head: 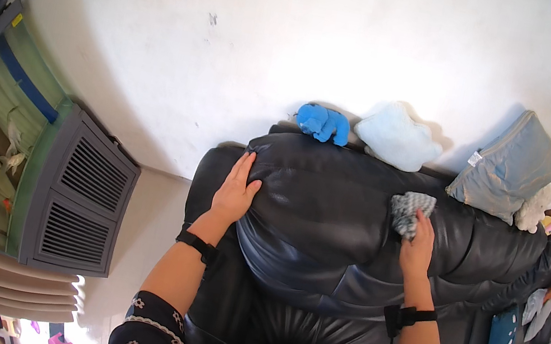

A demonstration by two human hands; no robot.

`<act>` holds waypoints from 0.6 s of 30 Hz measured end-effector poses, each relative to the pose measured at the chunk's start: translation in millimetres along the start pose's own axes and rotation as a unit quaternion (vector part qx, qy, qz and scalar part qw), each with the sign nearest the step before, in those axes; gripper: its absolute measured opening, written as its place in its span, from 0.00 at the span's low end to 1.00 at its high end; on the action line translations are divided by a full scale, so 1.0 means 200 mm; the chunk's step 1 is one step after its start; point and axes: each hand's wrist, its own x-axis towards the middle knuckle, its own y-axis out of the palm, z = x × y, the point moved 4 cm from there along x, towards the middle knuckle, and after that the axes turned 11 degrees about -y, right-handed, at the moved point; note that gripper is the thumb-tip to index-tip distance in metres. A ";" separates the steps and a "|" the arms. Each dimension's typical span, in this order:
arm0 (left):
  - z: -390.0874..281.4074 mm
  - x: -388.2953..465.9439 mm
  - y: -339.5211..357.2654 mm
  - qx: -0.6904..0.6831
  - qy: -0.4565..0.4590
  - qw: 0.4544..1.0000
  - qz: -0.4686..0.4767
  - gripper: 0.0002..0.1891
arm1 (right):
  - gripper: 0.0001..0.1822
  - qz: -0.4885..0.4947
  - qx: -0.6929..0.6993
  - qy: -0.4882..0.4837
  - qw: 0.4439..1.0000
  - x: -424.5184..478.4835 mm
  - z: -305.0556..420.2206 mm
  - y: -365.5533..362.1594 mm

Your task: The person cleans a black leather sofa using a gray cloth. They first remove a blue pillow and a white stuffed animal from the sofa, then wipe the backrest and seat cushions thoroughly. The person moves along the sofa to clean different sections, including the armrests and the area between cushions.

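Observation:
A black leather sofa (325,202) stretches before me, its backrest near a white wall. My left hand (237,190) lies against the left edge of the backrest cushion, fingers pointing up and thumb apart, with nothing held. In my right hand (419,245) is a grey-and-white checked cloth (410,214), pressed on the backrest by the seam between two cushions. A blue plush toy (324,124) and a pale blue cloud-like pillow (399,136) rest along the backrest's top. Each of my wrists wears a black strap.
Right of the pillow, a grey-blue cushion (517,163) leans on the wall, beside a pale plush toy (532,209) and other toys. A teal cushion (501,335) lies on the far seat. At left stands a fish tank (12,144) on a grey louvred cabinet (86,195).

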 end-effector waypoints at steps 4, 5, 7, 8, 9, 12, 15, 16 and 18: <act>0.05 0.04 0.05 -0.006 0.016 1.000 -0.009 0.32 | 0.24 -0.003 -0.048 -0.009 0.999 0.12 0.33 0.12; 0.07 0.06 0.06 -0.009 0.030 0.999 -0.011 0.32 | 0.24 0.015 -0.055 -0.091 0.994 0.17 0.53 0.15; 0.06 0.04 0.04 -0.003 0.014 1.000 0.009 0.33 | 0.22 0.080 0.017 -0.165 0.983 0.15 0.84 0.23; 0.05 0.07 0.04 0.001 0.023 1.000 0.011 0.33 | 0.21 0.085 0.048 -0.225 0.970 0.10 0.92 0.26; 0.05 0.08 0.06 0.006 0.030 0.999 0.016 0.33 | 0.20 0.093 0.079 -0.281 0.952 0.02 0.94 0.30; 0.09 0.07 0.04 0.031 0.055 0.998 0.000 0.32 | 0.18 0.076 0.121 -0.285 0.948 -0.13 0.83 0.28; 0.05 0.04 0.03 0.065 0.039 0.997 -0.013 0.32 | 0.16 0.128 0.085 -0.197 0.968 -0.29 0.60 0.17; 0.03 0.04 0.02 0.074 0.032 0.996 -0.024 0.32 | 0.15 0.139 0.060 -0.170 0.974 -0.37 0.51 0.16; -0.06 0.00 -0.05 0.095 0.015 0.994 -0.057 0.32 | 0.14 0.194 -0.003 -0.085 0.977 -0.55 0.31 0.16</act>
